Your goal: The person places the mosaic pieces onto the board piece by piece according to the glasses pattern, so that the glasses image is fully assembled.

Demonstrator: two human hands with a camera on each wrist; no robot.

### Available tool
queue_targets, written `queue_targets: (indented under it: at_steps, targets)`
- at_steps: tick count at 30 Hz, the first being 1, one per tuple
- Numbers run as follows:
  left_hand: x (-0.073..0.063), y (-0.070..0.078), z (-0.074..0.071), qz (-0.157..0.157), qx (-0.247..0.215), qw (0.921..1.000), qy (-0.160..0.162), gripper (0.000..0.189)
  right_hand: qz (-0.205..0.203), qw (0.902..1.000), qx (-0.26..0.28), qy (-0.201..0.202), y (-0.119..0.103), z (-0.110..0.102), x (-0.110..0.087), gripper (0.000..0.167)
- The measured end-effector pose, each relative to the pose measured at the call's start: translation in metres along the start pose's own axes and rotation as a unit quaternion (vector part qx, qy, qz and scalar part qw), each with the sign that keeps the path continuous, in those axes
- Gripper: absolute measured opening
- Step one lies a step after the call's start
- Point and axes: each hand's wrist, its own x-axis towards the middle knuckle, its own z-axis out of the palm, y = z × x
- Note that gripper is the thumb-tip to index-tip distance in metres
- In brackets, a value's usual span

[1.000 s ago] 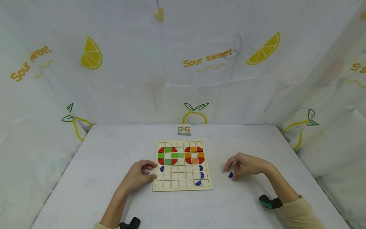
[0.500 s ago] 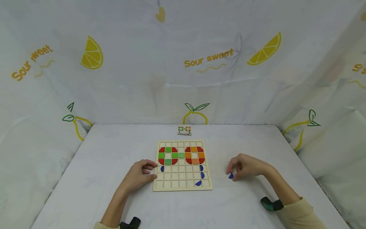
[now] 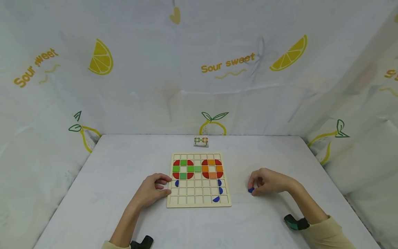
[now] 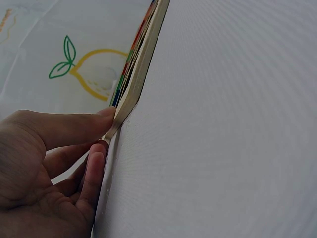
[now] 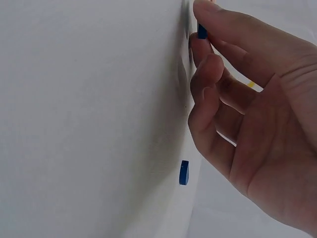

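Observation:
My right hand [image 3: 269, 181] pinches a blue half-round puzzle piece [image 5: 202, 31] between thumb and fingertips, close over the table right of the board. A second blue piece [image 5: 184, 172] lies on the table near that hand's curled fingers, hidden in the head view. My left hand [image 3: 151, 191] rests at the left edge of a square wooden grid board [image 3: 199, 204], thumb and fingertips touching its rim. Red corner pieces [image 3: 176, 162] and green and orange squares [image 3: 211, 162] form two rings joined by a green square. Several blue half-rounds [image 3: 216, 199] sit below them.
A small pattern card [image 3: 201, 141] with a similar picture lies behind the board. White cloth [image 3: 93, 193] covers the table, and a lemon-printed curtain [image 3: 155, 86] hangs behind. Black wrist-worn devices [image 3: 296, 222] stick out near the sleeves.
My right hand has closed its thumb and fingers on the blue half-round piece and tilted it between the fingertips. My left hand stays at the board's edge.

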Motion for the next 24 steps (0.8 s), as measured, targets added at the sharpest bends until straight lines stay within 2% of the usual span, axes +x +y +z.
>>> queue_targets:
  at_steps: [6,13,24]
  targets:
    - [0.0,0.001,0.001,-0.001,0.002,1.0,0.002,0.035,0.006,0.9996,-0.004,0.026,-0.015,-0.003,0.006,0.011]
    - [-0.001,0.001,0.001,0.0,0.005,1.0,0.003,0.035,0.002,0.9989,-0.015,0.044,-0.036,0.001,0.026,0.023]
    - [-0.001,0.002,0.0,0.004,0.0,1.0,0.004,0.035,-0.077,0.9961,0.0,0.043,-0.074,0.013,0.071,0.026]
